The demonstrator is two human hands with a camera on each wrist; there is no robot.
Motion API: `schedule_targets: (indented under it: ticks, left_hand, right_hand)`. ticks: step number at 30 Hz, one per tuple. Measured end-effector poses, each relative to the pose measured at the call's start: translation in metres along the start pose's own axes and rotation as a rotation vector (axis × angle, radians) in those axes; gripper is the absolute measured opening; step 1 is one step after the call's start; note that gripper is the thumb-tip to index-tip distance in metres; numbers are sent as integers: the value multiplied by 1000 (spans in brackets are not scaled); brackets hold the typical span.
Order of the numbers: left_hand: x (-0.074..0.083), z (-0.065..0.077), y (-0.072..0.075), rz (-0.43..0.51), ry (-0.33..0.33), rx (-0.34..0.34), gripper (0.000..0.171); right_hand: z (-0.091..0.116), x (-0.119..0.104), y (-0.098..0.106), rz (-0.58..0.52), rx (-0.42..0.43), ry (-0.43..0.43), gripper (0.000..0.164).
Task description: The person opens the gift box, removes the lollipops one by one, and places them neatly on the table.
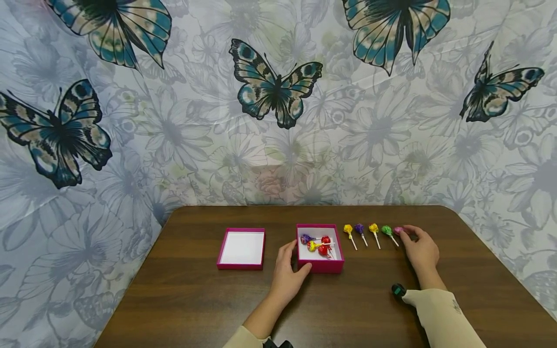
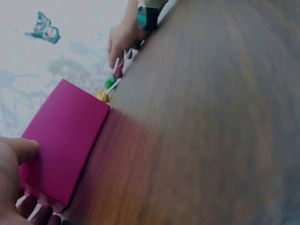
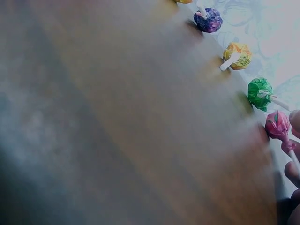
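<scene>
A magenta box (image 1: pixel 319 266) with a white inside holds several lollipops, among them a purple one (image 1: pixel 305 239), a yellow one (image 1: pixel 312 246) and a red one (image 1: pixel 323 250). My left hand (image 1: pixel 287 275) grips its near left corner, thumb on the front wall and fingers along the left side. To the right of the box, my right hand (image 1: pixel 421 249) pinches a pink lollipop (image 3: pixel 277 124) at the end of a row. Beside it lies a green lollipop (image 1: pixel 387 230), then a yellow (image 1: pixel 373 228), a purple (image 1: pixel 359 228) and another yellow lollipop (image 1: pixel 348 228).
The matching magenta lid (image 1: pixel 241 247), white inside facing up, lies left of the box. All stands on a brown wooden table (image 1: pixel 187 299) with rounded far corners. A cloth (image 1: pixel 183 159) printed with butterflies and flowers hangs behind the table.
</scene>
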State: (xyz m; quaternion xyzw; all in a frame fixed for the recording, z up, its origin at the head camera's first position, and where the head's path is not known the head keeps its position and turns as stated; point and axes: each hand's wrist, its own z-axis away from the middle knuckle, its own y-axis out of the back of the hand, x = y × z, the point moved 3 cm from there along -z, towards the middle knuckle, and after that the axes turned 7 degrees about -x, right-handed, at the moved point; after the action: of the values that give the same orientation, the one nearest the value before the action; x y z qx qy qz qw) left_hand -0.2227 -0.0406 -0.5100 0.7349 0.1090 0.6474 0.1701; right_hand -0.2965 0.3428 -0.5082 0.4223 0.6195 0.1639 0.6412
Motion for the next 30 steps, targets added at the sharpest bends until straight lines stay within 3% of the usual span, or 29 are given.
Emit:
schedule_targets:
  ticks: [8,12,16,21,25,30]
  left_hand:
    - [0,1,-2,12,9,5,70]
    - [1,1,-1,10,7,3,69]
    - [2,1,0,7,3,3,69]
    - [2,1,0,-2,-5,3,69]
    - [2,1,0,-7,-21,2,69]
    - [1,1,1,1,-24,1,70]
  right_hand:
    - [4,-4,5,-41,22,20,41]
    - [5,-4,7,-88,60,-14,37]
    - [8,-10,15,-128,158,-40,34]
    - [11,-26,29,-176,285,-14,30]
    - [14,-43,37,-285,288,-27,31]
    - [19,-66,43,-373,227,1,33]
